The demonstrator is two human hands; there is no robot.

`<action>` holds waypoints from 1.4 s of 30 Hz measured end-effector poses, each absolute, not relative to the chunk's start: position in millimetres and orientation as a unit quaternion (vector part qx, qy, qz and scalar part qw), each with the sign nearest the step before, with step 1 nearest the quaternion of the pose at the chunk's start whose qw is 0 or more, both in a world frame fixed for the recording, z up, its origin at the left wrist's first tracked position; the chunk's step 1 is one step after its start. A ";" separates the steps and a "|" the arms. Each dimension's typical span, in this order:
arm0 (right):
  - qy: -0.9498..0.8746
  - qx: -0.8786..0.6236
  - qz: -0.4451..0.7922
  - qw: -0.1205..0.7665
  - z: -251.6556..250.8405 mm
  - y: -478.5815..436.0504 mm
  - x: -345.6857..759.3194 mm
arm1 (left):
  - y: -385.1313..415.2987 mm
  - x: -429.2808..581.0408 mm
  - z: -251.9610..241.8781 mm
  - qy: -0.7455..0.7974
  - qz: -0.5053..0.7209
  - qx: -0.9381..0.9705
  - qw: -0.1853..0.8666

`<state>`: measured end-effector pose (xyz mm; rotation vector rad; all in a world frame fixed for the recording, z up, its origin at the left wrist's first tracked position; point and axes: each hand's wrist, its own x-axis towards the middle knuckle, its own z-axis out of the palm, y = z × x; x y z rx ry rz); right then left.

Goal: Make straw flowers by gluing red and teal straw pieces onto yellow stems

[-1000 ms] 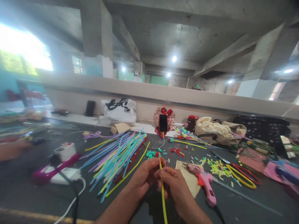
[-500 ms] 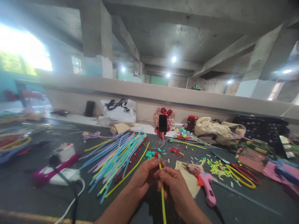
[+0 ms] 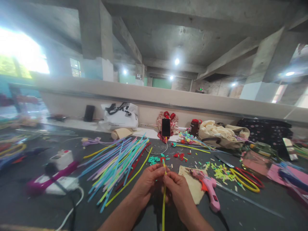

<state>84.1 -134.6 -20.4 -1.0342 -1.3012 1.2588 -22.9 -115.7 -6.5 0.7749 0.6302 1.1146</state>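
Yellow stick (image 3: 164, 205) stands between the two hands, its near end running back toward the person and its far end between the fingertips. Far to the left of the fingers sits a purple and white power strip (image 3: 36, 184), with a white plug (image 3: 62, 158) on it and cables trailing toward the near edge. Closer in on that side, a spread of coloured sticks (image 3: 117, 173) lies on the dark table (image 3: 93, 215). The left hand (image 3: 147, 182) has its thumb and fingers together, clamped on the stick near its far end. Just past the fingertips are a red and teal piece (image 3: 162, 159) and a scatter of teal bits (image 3: 153, 160); farther beyond stands a phone (image 3: 166, 127). The right hand (image 3: 178, 187) pinches the stick just below the left fingertips, its thumb on the near side. Red bits (image 3: 179, 156) lie beyond these fingers. Right of them, a pink glue gun (image 3: 209, 186) rests partly over a beige cloth (image 3: 192, 192), followed by pale yellow bits (image 3: 220, 172) and, farther right, scissors (image 3: 247, 184).
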 end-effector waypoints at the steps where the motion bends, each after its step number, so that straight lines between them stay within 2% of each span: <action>1: -0.543 -0.432 0.516 0.502 -21.8 -133.6 82.2 | -115.4 -22.3 -7.0 0.295 0.509 0.359 0.725; 9: -0.570 -0.446 0.501 0.474 -16.3 -134.7 88.4 | -118.2 -23.7 0.0 0.343 0.509 0.367 0.699; 14: -0.601 -0.507 0.378 0.488 2.8 -140.0 137.0 | -115.7 -28.4 3.4 0.365 0.502 0.358 0.698; 21: -0.605 -0.563 0.335 0.452 2.5 -143.0 197.9 | -116.3 -27.5 2.9 0.386 0.473 0.377 0.697; 25: -0.652 -0.610 0.193 0.406 5.5 -155.3 230.6 | -115.9 -24.4 -0.7 0.375 0.452 0.412 0.697; 29: -0.650 -0.708 0.035 0.275 -1.0 -169.8 252.2 | -116.8 -22.4 -2.7 0.367 0.434 0.440 0.695; 31: -0.638 -0.739 0.016 0.219 -8.4 -172.1 252.8 | -119.4 -21.4 -1.4 0.379 0.432 0.448 0.685; 35: -0.624 -0.761 0.006 0.177 -17.5 -163.3 238.3 | -127.2 -8.8 5.9 0.398 0.428 0.477 0.657; 42: -0.612 -0.774 -0.003 0.165 -17.0 -152.0 226.6 | -118.1 51.0 3.5 0.376 0.331 0.550 0.668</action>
